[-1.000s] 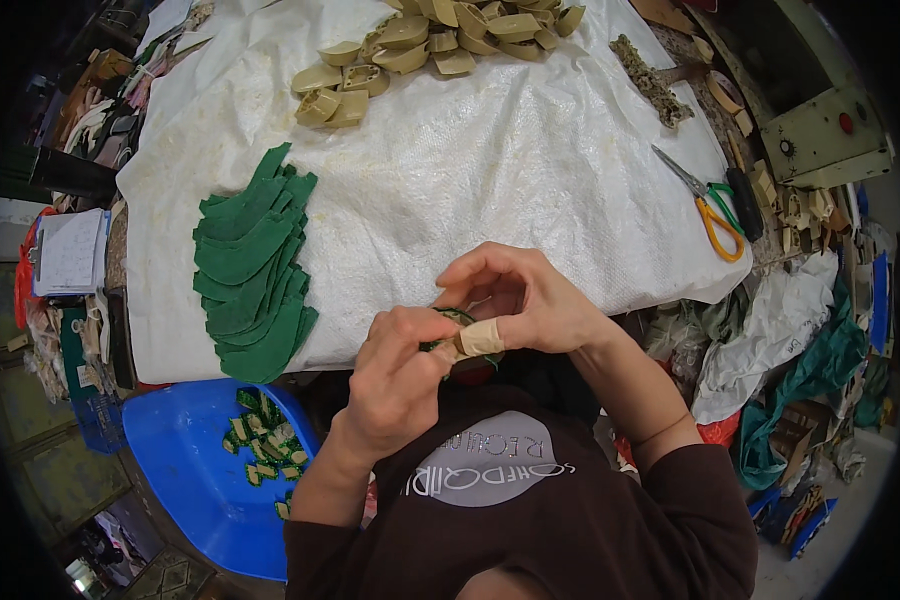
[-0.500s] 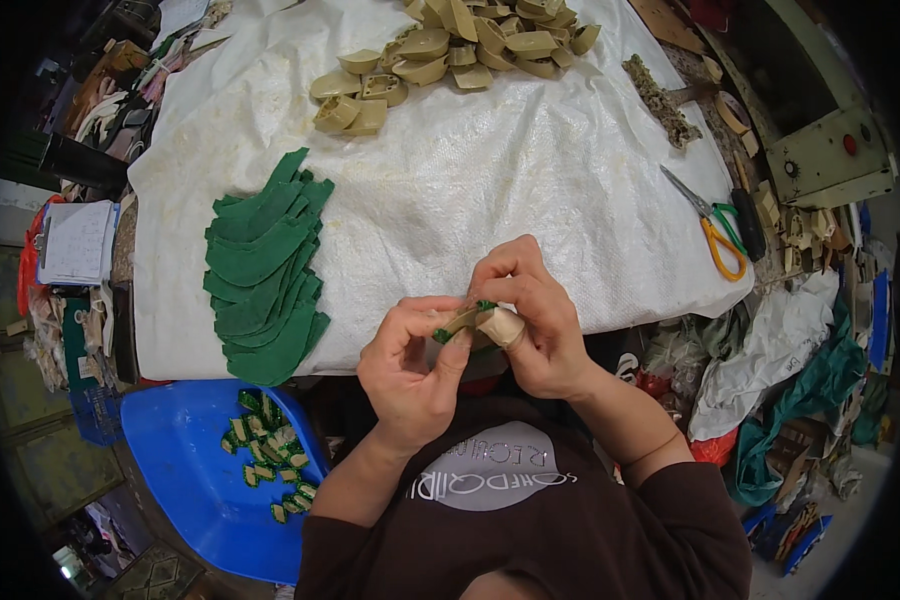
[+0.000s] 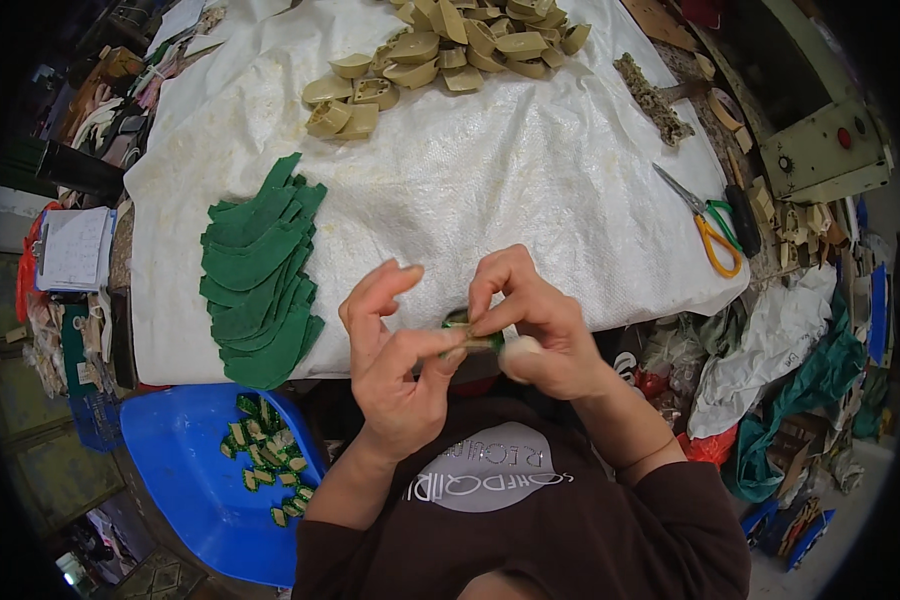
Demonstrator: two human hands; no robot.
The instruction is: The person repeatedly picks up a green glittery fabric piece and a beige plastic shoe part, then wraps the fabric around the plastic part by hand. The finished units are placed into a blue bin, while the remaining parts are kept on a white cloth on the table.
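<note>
In front of my chest, both hands hold a small beige shoe heel with green covering around it (image 3: 458, 320), mostly hidden by fingers. My left hand (image 3: 395, 365) pinches its left side between thumb and index finger, its other fingers raised and spread. My right hand (image 3: 540, 335) presses fingertips on the green edge; its thumb has a pale wrap on it. Left of my hands, a fanned stack of curved green cloth pieces (image 3: 260, 290) lies on the white sheet (image 3: 420, 200). A heap of bare beige heels (image 3: 440, 55) sits at the far side.
A blue basin (image 3: 180, 470) at lower left holds several green-edged heels (image 3: 260, 445). Scissors with orange and green handles (image 3: 712, 235) lie at the right edge, near a dark-handled tool (image 3: 743, 220). A clipboard with paper (image 3: 75, 248) is at far left, bags (image 3: 770, 380) at right.
My left hand has lifted its outer fingers away and shifted slightly left. The heel has turned between my hands, and my right fingertips now press on its green edge.
</note>
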